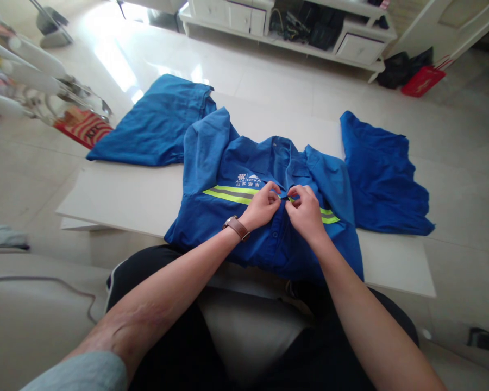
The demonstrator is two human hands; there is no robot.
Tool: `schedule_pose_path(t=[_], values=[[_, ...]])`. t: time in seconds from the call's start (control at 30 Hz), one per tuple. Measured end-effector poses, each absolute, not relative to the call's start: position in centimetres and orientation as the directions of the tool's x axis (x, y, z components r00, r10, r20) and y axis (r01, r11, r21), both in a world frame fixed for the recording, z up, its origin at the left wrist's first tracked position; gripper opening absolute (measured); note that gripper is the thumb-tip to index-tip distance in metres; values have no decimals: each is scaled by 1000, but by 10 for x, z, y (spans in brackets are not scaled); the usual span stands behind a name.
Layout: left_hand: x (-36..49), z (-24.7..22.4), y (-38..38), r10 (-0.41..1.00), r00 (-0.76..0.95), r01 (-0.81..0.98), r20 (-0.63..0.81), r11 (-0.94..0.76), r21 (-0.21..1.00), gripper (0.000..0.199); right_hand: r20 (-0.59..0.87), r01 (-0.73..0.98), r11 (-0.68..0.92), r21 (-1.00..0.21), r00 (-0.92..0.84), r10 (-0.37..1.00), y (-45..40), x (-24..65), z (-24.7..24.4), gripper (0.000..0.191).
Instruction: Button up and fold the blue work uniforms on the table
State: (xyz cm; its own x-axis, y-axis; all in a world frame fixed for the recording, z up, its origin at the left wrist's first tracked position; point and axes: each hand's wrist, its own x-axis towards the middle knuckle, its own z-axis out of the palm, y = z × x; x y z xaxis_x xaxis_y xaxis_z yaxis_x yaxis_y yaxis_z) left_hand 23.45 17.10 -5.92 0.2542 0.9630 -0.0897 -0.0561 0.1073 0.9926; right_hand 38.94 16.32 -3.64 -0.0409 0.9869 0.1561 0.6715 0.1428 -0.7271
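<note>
Pinching the front edges of a blue fabric jacket (232, 228) between drawn-together fingertips of the bare left hand (263, 206) and bare right hand (305, 212), apparently for control of both edges. Lying collar-far on the near middle of the white rectangular table (110, 190), probably for easy reach, between a flat-laid blue cloth (146, 125) at left and a deeper-blue cloth (385, 179) at right.

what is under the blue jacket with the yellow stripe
The white table shows past both sides of the blue jacket lying on it. The tabletop directly beneath is covered, so whether anything else lies there cannot be seen.
</note>
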Motion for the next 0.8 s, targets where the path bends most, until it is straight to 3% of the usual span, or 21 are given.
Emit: schedule_pose_path(t=[0.2,0.37,0.63,0.8], values=[[236,-55,170,964,259,-37,-58,71,997,22,227,803,237,-547,-130,965,156,389,-25,20],[234,-56,170,968,251,4,-26,26,1000,23,182,852,291,-435,-233,955,156,391,-25,24],[235,-56,169,967,251,35,-33,25,999,22,112,739,238,-631,-217,970,167,404,-35,12],[235,-57,169,968,235,49,-87,78,996,22,143,735,261,-626,-221,965,167,404,-35,6]])
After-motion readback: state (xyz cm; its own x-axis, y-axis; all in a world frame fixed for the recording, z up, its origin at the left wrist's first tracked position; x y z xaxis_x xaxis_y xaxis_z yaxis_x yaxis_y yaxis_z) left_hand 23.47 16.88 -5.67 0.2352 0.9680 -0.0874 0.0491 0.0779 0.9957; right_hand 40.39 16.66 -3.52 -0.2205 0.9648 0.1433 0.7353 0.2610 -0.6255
